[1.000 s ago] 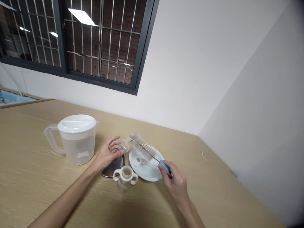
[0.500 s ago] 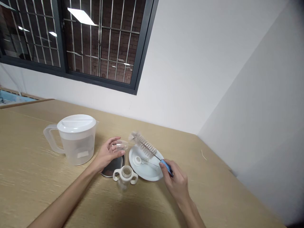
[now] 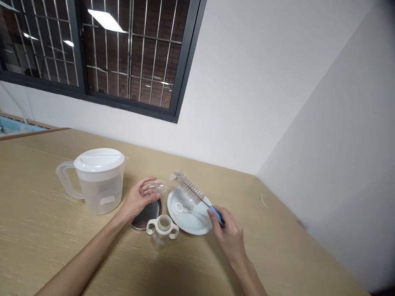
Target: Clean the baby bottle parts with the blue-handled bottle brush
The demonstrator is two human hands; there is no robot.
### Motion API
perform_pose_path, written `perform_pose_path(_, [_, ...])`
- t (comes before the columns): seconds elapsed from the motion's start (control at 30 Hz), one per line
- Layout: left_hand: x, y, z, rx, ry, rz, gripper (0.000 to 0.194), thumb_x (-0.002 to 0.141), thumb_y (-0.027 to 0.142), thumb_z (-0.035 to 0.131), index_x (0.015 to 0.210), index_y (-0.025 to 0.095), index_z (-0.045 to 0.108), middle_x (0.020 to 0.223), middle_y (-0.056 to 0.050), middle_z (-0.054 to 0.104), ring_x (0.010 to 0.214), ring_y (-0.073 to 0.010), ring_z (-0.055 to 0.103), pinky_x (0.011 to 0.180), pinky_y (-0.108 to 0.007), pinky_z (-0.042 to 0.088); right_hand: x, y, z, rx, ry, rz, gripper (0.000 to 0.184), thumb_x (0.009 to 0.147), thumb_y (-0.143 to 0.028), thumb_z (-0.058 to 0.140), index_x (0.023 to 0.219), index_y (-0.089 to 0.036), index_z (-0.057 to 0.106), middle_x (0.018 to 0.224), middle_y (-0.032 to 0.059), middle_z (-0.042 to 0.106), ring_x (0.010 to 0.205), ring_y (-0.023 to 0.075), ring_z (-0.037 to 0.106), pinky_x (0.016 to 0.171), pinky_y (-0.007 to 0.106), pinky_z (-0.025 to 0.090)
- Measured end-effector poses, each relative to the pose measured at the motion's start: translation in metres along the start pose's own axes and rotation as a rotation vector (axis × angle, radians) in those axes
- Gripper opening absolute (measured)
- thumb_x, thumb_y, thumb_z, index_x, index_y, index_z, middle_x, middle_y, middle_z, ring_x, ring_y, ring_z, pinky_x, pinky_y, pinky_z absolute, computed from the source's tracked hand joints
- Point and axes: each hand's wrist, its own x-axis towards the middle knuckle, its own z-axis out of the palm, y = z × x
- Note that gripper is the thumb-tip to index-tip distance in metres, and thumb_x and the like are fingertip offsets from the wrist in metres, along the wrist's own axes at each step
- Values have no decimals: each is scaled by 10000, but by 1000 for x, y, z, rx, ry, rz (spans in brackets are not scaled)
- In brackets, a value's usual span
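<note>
My right hand (image 3: 228, 234) grips the blue handle of a bottle brush (image 3: 190, 189), whose white bristles point up and left above a pale plate (image 3: 188, 228). Between the thumb and fingers of my left hand (image 3: 141, 197) is a clear dome-shaped cap (image 3: 158, 186). Below that hand lies a dark round tray (image 3: 147, 218) with a shiny rim, partly covered by it. In front stands a baby bottle (image 3: 161, 236), uncapped and upright, with two white side handles. A white ring with a hole (image 3: 178, 208) and a thin, clear part rest on the plate.
A lidded translucent pitcher (image 3: 103, 185) stands to the left, its handle facing left. A thin pale strip (image 3: 264, 201) lies on the wooden table (image 3: 277, 246) at the right. Behind the table are a white wall and a barred window (image 3: 132, 53).
The clear cap has turned slightly in my left hand and lies a little more level. The brush has shifted very slightly to the right. The other things stay where they were.
</note>
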Motion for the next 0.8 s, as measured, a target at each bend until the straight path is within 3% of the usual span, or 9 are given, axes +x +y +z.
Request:
perform_pose_path(0.13, [1, -2, -1, -11, -4, -24, 632, 632, 275, 865, 1166, 157, 549, 1156, -138, 715, 1106, -261, 662, 982, -406, 500, -1, -5, -2, 35, 31, -1, 118, 948, -272, 551, 997, -187, 616, 781, 39, 665, 641, 143, 615, 601, 245, 484])
perform_pose_path(0.27, [2, -5, -3, 6, -5, -60, 639, 606, 305, 880, 1139, 167, 556, 1163, -136, 715, 1115, -285, 659, 934, -412, 523, -1, -6, -1, 52, -24, -40, 122, 946, -277, 552, 1005, -191, 616, 738, 15, 650, 598, 128, 606, 573, 233, 477])
perform_pose_path(0.57, [2, -5, -3, 62, 16, -2, 584, 629, 328, 863, 1129, 175, 602, 1170, -117, 709, 1071, -253, 664, 923, -373, 512, -1, -1, -1, 36, 13, -1, 100, 949, -256, 554, 989, -185, 614, 792, 30, 666, 646, 136, 618, 615, 238, 484])
perform_pose_path(0.8, [1, -5, -5, 118, 45, -5, 595, 639, 361, 854, 1146, 160, 613, 1165, -119, 697, 1055, -240, 648, 901, -343, 495, -4, -2, 2, 66, -80, -30, 106, 954, -251, 548, 1020, -189, 602, 800, 25, 660, 653, 129, 613, 606, 231, 472])
